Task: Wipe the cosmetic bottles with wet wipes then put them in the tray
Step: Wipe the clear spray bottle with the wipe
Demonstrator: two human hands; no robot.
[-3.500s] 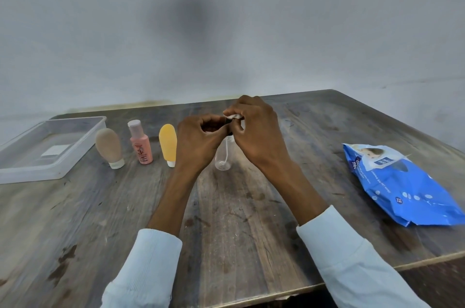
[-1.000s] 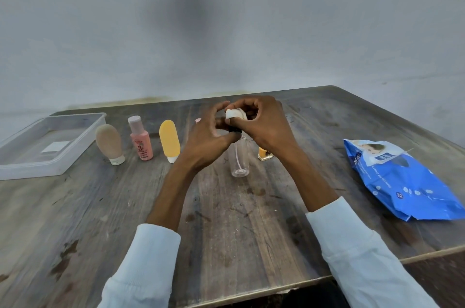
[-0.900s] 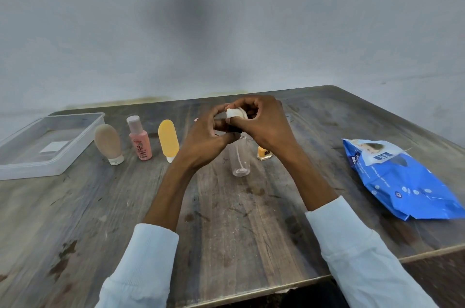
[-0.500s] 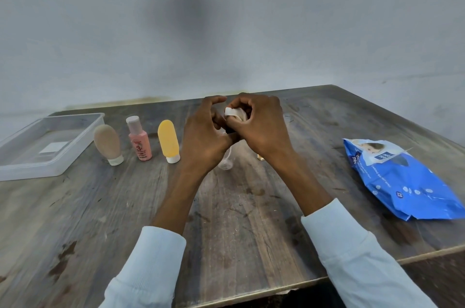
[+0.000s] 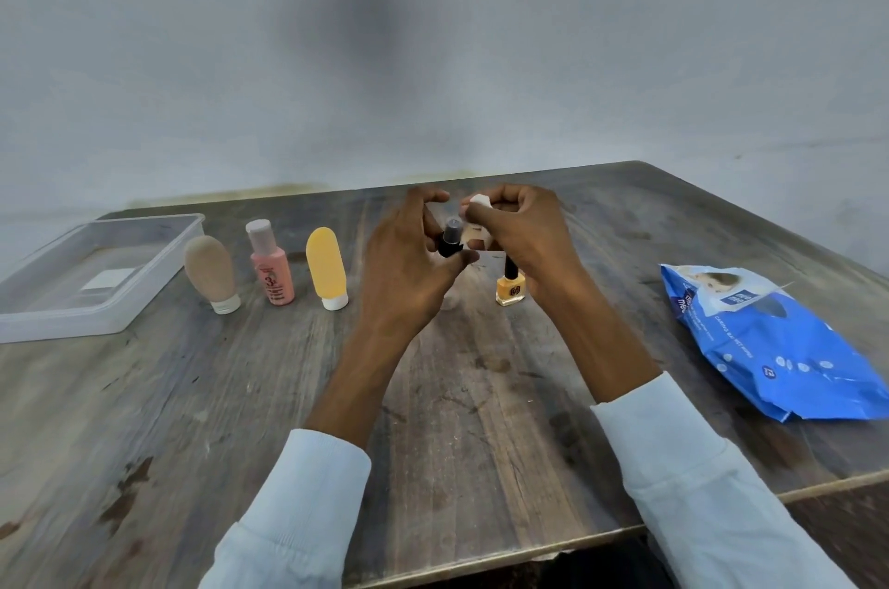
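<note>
Gripping the spray bottle (image 5: 451, 242) in left hand (image 5: 409, 266), raised over the bench (image 5: 481, 396); pinching the folded wipe (image 5: 480, 202) in right-hand fingers (image 5: 500, 215), now lifted off the cap. Probably finishing the wiping; tray (image 5: 158, 271) waiting far left.

Five cosmetic bottles (image 5: 272, 268); one tray (image 5: 144, 295), one wipes pack (image 5: 779, 348), two hands (image 5: 409, 261)

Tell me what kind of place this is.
Probably a plain indoor room set up for a tabletop chore, not a shop or bathroom: a worn wooden table against a bare grey wall, holding only a clear plastic tray, some cosmetic bottles and a blue wet-wipe pack.
</note>
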